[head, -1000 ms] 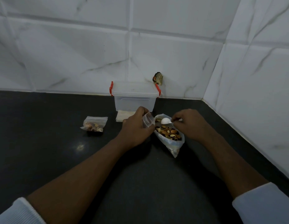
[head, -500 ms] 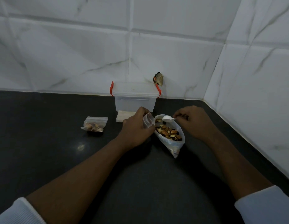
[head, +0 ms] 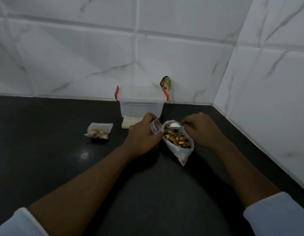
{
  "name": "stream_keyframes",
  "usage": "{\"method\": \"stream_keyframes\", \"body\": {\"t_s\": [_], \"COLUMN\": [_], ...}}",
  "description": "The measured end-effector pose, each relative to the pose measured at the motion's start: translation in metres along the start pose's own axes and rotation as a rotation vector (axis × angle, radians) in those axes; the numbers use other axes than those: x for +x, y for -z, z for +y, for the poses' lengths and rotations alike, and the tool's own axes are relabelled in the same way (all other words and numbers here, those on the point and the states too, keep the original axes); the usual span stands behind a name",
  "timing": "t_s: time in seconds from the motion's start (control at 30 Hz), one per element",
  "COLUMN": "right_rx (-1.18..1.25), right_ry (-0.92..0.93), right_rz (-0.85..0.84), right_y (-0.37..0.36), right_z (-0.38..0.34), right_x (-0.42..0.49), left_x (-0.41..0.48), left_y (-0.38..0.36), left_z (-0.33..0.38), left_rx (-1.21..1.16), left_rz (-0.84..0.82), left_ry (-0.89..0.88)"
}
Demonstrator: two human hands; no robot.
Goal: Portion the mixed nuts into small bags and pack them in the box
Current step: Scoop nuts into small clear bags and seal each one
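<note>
Fingers (head: 154,137) of left hand (head: 142,132) curl round small bag (head: 155,127); right hand (head: 200,128) pinches spoon (head: 175,125).

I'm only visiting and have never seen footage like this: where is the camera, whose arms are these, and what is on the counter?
There is no machine here. These are a person's two bare arms, filmed by one camera worn on their head, looking forward and down. The left hand holds a small clear bag. The right hand pinches a white spoon at the mouth of a larger bag of mixed nuts, which lies on the dark counter. Further left lies a small filled bag of nuts. At the back, by the tiled wall, stands a clear lidded box with red clips, and a flat whitish stack sits just in front of it.
</note>
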State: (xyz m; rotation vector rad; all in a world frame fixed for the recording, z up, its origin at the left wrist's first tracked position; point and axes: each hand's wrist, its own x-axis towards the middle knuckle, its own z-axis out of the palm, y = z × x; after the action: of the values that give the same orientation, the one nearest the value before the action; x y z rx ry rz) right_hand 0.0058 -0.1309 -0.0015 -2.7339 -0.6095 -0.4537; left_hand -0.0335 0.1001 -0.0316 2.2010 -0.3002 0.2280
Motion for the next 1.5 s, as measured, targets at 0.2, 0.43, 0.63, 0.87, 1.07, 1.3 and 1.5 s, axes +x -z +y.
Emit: {"method": "stream_keyframes", "body": {"t_s": [0.2, 0.43, 0.63, 0.87, 1.07, 1.3, 1.5], "right_rx": [0.086, 0.162, 0.143, 0.219, 0.353, 0.822, 0.969], "right_ry": [-0.075, -0.062, -0.040, -0.031, -0.159, -0.426, -0.515], "right_rz": [-0.064, -0.039, -0.041, -0.048, -0.057, -0.106, -0.121], "right_y": [0.007, 0.005, 0.008, 0.006, 0.002, 0.003, 0.003], "right_z": [-0.003, -0.002, -0.003, -0.007, -0.009, -0.013, -0.010], "right_x": [-0.001, -0.002, -0.002, -0.004, -0.001, -0.008, -0.006], "left_x": [0.001, 0.001, 0.001, 0.001, 0.000, 0.000, 0.001], "left_y": [0.000, 0.000, 0.000, 0.000, 0.001, 0.000, -0.001], "left_z": [0.001, 0.001, 0.001, 0.003, 0.004, 0.002, 0.000], "left_rx": [0.005, 0.003, 0.000, 0.007, 0.001, -0.032, -0.042], "left_rz": [-0.005, -0.017, -0.025, -0.033, -0.035, -0.013, -0.002], "left_ry": [0.012, 0.009, 0.009, 0.019, 0.024, 0.006, -0.001]}}
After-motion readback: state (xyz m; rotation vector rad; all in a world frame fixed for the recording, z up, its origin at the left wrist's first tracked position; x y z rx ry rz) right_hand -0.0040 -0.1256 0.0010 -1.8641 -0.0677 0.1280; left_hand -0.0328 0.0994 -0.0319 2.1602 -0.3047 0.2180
